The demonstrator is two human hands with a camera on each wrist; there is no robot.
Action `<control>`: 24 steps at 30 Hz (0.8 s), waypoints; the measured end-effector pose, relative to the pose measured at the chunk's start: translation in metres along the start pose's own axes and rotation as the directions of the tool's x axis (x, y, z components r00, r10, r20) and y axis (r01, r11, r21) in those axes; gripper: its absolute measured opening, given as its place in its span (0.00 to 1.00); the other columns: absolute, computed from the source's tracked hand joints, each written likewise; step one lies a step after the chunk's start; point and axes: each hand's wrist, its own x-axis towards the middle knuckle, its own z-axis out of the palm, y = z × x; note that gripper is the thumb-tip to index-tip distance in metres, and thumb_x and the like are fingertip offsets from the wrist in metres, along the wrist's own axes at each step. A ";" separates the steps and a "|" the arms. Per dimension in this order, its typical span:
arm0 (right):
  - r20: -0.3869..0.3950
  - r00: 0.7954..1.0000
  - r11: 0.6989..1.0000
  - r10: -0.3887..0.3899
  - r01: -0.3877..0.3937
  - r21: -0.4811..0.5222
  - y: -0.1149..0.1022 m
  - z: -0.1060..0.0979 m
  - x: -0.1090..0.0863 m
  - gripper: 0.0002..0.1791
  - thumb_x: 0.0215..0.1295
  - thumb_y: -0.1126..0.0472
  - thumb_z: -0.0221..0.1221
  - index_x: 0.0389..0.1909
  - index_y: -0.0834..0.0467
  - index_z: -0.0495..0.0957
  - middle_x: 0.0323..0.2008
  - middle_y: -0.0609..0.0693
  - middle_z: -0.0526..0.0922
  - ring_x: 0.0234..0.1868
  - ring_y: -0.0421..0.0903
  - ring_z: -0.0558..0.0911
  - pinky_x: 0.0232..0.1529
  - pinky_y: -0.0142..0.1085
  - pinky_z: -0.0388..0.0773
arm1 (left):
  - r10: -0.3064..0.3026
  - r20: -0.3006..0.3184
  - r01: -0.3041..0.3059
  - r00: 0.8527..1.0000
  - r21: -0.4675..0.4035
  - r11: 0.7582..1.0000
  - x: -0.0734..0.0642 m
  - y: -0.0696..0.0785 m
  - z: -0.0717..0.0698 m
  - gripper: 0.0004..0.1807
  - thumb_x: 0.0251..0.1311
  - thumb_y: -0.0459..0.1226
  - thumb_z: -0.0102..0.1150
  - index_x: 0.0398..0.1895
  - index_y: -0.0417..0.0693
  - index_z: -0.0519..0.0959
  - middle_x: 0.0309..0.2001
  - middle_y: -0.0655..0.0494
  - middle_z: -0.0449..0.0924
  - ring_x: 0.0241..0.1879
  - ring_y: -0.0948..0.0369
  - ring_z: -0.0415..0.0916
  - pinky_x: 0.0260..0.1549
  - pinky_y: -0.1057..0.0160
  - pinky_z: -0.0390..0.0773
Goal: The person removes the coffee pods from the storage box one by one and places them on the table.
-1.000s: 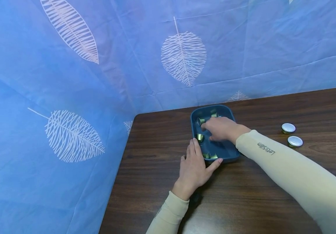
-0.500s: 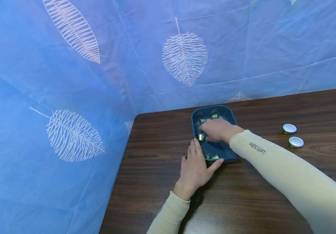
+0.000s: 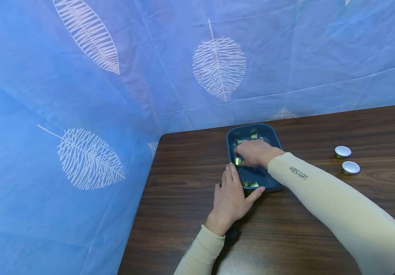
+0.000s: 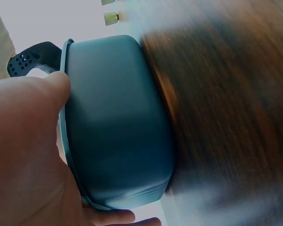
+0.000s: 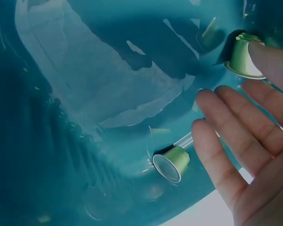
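A blue rectangular tub (image 3: 229, 147) stands on the dark wooden table, with several small green-gold coffee capsules inside. My left hand (image 3: 229, 200) rests at its near left corner, fingers straight and thumb spread along the rim; in the left wrist view the thumb touches the tub's rim. My right hand (image 3: 255, 152) reaches into the tub, beside a coffee capsule (image 3: 237, 162) at the left wall. In the right wrist view its thumb overlaps a capsule (image 5: 240, 59), the other fingers loosely extended. Another capsule (image 5: 173, 164) lies on its side below them.
Two coffee capsules with pale lids (image 3: 343, 151) (image 3: 350, 167) stand on the wooden table (image 3: 307, 225) to the right. A blue cloth with white leaf prints (image 3: 170, 68) hangs behind the table and to its left. The tub's inside is glossy with reflections.
My right hand has shifted left inside the tub, closer to the capsule at the left wall. My left hand stays at the tub's corner.
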 end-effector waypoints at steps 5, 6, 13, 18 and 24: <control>-0.002 1.000 1.000 -0.004 0.004 0.003 0.001 0.002 0.002 0.26 0.76 0.56 0.66 0.70 0.62 0.79 0.65 0.62 0.85 0.66 0.61 0.84 0.66 0.59 0.81 | -0.004 0.003 0.004 1.000 0.006 1.000 0.000 0.001 -0.001 0.64 0.68 0.79 0.42 0.89 0.43 0.42 0.88 0.44 0.51 0.84 0.50 0.61 0.72 0.38 0.74; -0.002 1.000 1.000 -0.006 0.006 0.003 0.001 0.002 0.003 0.25 0.77 0.57 0.66 0.70 0.62 0.79 0.65 0.62 0.85 0.66 0.61 0.84 0.66 0.59 0.81 | -0.005 0.003 0.005 1.000 0.007 1.000 0.000 0.001 -0.001 0.64 0.68 0.79 0.42 0.89 0.43 0.42 0.88 0.44 0.52 0.84 0.50 0.61 0.72 0.38 0.74; -0.013 1.000 1.000 -0.014 0.014 -0.007 0.004 0.005 0.005 0.15 0.78 0.59 0.64 0.60 0.60 0.84 0.50 0.56 0.89 0.48 0.51 0.88 0.56 0.53 0.86 | -0.005 0.003 0.005 1.000 -0.006 1.000 0.000 0.002 -0.001 0.64 0.68 0.78 0.43 0.89 0.43 0.43 0.88 0.44 0.52 0.84 0.50 0.61 0.72 0.38 0.74; -0.012 1.000 1.000 -0.019 0.019 0.004 0.003 0.005 0.007 0.10 0.77 0.59 0.65 0.52 0.59 0.85 0.38 0.51 0.86 0.37 0.45 0.84 0.50 0.49 0.87 | -0.001 -0.001 0.001 1.000 -0.003 1.000 0.000 0.001 0.000 0.64 0.68 0.78 0.43 0.89 0.42 0.43 0.88 0.44 0.52 0.83 0.50 0.61 0.71 0.37 0.75; 0.003 1.000 0.999 -0.022 0.021 0.044 0.001 0.005 0.008 0.14 0.80 0.61 0.61 0.60 0.61 0.83 0.40 0.52 0.88 0.43 0.48 0.87 0.56 0.52 0.87 | -0.002 -0.006 0.002 1.000 -0.008 1.000 0.000 0.001 0.000 0.64 0.68 0.78 0.43 0.89 0.43 0.43 0.88 0.44 0.51 0.84 0.50 0.61 0.71 0.37 0.75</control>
